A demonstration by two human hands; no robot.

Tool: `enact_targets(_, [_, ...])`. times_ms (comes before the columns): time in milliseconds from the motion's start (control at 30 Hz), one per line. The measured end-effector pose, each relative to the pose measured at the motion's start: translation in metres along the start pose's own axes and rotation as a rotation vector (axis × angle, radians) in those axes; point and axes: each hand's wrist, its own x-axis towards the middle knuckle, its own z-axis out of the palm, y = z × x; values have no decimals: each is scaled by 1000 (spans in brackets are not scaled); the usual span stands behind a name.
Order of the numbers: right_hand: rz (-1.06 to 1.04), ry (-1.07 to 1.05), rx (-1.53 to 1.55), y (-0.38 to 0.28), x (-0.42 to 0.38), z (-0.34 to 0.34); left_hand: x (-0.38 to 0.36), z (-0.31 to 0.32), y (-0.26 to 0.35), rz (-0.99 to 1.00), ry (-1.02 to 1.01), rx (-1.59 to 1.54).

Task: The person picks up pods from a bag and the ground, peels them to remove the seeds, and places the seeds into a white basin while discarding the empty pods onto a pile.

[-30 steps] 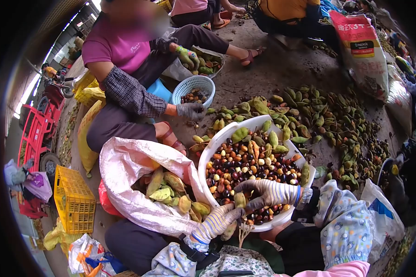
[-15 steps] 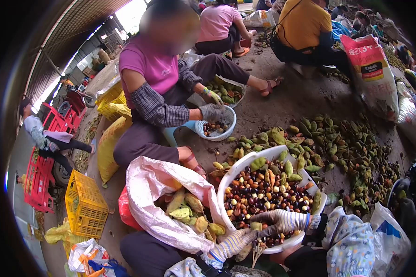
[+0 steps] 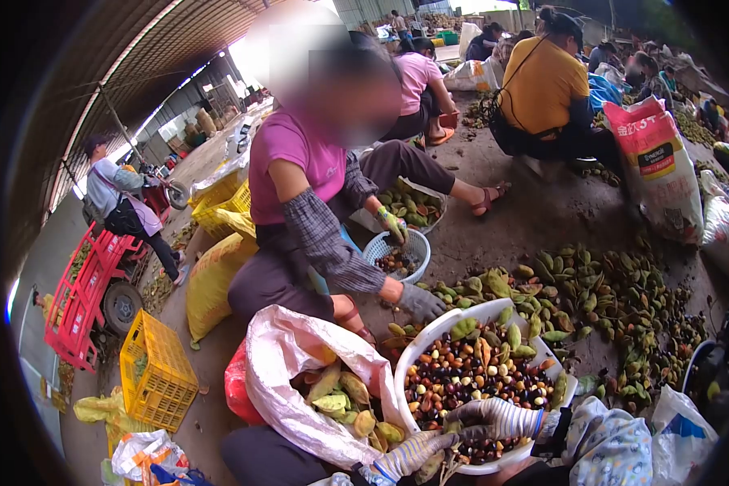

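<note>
Both striped-gloved hands over the near rim of the white basin (image 3: pixel 429 336) of dark and pale seeds: left hand (image 3: pixel 417 450) and right hand (image 3: pixel 494 419) each closed in a grip on one green pod (image 3: pixel 452 424) between them. Left of the basin, a white sack (image 3: pixel 287 364) of pods; far behind, a co-worker's grey-gloved hand (image 3: pixel 419 303) touching the basin's rim.

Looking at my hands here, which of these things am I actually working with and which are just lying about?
In hand:
left hand, gloved, holding a pod
right hand, gloved, over the seeds
white basin of dark and pale seeds
white sack of pods beside it

Lying about:
yellow crate
printed sack
husk pile on the floor
co-worker's small basket
</note>
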Motion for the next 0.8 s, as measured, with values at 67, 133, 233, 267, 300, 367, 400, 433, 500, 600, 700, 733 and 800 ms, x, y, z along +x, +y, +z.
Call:
enact_targets(67, [88,-112,250,8,4,-4,0,2,-4,71,5,-14])
enact_targets(133, [121,-196,373,14,6,-4,-12,21,10,73,8,-286])
enact_targets(233, [116,-280,408,19,6,-1,-3,8,-11,-2,19,2])
enact_targets(267, [129,-263,454,16,3,1,11,-3,-33,153,11,87])
enact_targets(300, [154,-261,513,11,1,2,23,-9,-50,308,4,172])
enact_targets(367, [168,-277,578,13,1,3,34,-10,-62,578,12,305])
enact_targets(400, [165,-303,573,22,3,3,30,-9,-56,584,1,340])
enact_targets(433, [106,-280,528,27,4,6,23,-5,-46,590,-10,376])
enact_targets(500, [90,-255,407,22,4,5,21,-4,-40,651,-26,389])
enact_targets(600, [190,-324,540,14,1,1,-21,19,9,31,-63,-172])
enact_targets(700, [76,-216,363,-24,-12,2,-12,15,-6,44,-59,-245])
enact_targets(733, [26,-158,267,-41,-17,2,-7,14,-13,48,-57,-264])
enact_targets(800, [65,-156,308,-52,-20,3,2,13,-25,65,-27,-283])
